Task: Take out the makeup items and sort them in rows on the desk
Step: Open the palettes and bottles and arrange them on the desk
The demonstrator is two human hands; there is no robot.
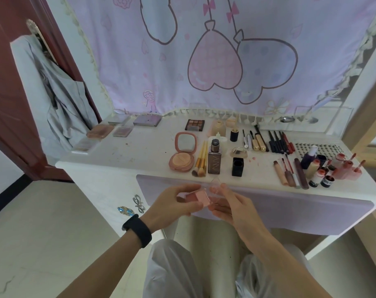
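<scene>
Both hands grip 1 pink blush compact (pixel 192 197): left hand (pixel 172 206) closed on base, right hand (pixel 230 206) pinching its clear lid. Advise shutting lid, then placing beside palettes (pixel 109 131) on bench (pixel 122 153).

A bedroom at home: white desk (pixel 122 155) full of makeup, pink heart curtain (pixel 215 61) behind it, door (pixel 8 93) left of it.

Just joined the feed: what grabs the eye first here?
Both hands, left hand and right hand, hold a small pink compact with a clear lid, just below the desk's front edge. Behind, makeup lies in rows, an open powder compact at centre, under a heart-balloon curtain.
</scene>
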